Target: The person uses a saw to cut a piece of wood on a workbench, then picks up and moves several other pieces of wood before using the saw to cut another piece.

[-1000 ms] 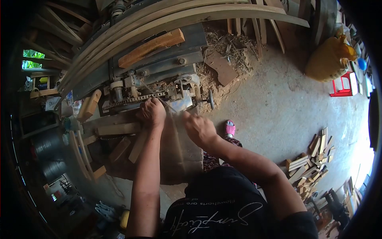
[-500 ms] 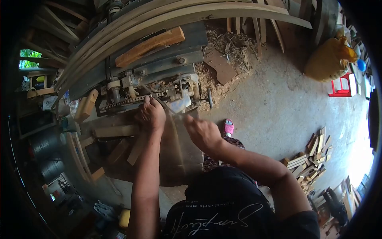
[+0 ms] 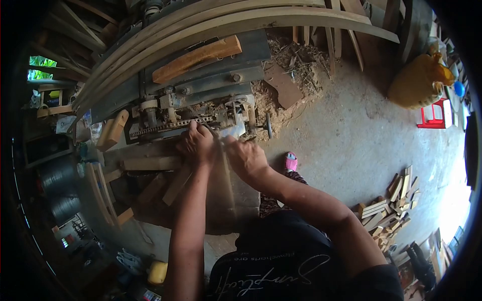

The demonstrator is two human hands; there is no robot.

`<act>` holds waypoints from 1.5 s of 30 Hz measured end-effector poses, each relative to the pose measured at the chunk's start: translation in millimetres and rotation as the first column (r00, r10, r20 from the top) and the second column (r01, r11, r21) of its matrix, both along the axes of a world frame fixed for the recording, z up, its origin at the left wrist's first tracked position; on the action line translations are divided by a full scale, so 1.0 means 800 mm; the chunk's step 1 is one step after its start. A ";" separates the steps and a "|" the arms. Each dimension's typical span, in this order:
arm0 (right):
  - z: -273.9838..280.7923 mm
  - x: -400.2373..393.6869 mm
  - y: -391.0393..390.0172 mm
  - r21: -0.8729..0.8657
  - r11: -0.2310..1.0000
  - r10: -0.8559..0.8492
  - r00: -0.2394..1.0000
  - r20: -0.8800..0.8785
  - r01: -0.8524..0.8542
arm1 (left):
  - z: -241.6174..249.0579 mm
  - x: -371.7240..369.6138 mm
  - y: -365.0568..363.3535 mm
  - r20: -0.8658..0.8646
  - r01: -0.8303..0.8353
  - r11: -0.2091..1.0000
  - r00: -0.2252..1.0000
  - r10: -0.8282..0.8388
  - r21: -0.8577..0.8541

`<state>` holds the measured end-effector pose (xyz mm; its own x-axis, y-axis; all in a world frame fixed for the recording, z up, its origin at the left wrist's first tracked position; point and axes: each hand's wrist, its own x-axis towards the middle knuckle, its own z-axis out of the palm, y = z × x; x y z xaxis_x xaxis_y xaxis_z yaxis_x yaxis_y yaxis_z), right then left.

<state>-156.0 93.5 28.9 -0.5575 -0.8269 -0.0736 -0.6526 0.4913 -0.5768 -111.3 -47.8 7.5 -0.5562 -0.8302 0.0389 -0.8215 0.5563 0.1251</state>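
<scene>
My left hand is closed around a thin stick at the front of a woodworking machine, just below its toothed chain. Close beside it, almost touching, my right hand curls its fingers on the same stick. Both hands rest over a flat grey board that runs from the machine toward my body. What lies under the fingers is hidden.
A wooden block lies on the machine top, with long curved planks behind it. Short wood pieces sit left of my hands. Sawdust, a pile of offcuts, a yellow sack and a red stool are on the concrete floor.
My right hand has moved left and up until it meets my left hand at the stick. The left hand has stayed by the chain.
</scene>
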 end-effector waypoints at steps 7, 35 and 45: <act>0.016 -0.001 0.006 0.026 1.000 -0.015 0.994 0.110 0.012 | -0.002 -0.001 0.006 -0.022 -0.019 0.999 1.000 0.019 -0.027; 0.009 0.009 0.108 -0.042 0.975 -0.186 0.908 0.376 0.217 | 0.003 -0.002 0.006 -0.076 -0.084 0.983 0.992 0.097 0.164; -0.001 0.047 0.183 -0.060 0.926 -0.319 0.857 0.406 0.373 | 0.031 0.096 0.074 -0.428 0.453 0.891 0.812 -0.397 0.035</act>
<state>-118.1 239.6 28.0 -0.7594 -0.6031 -0.2441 -0.1701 0.5462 -0.8202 -34.7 11.4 32.5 -0.8136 -0.5275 0.2445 -0.3688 0.7933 0.4844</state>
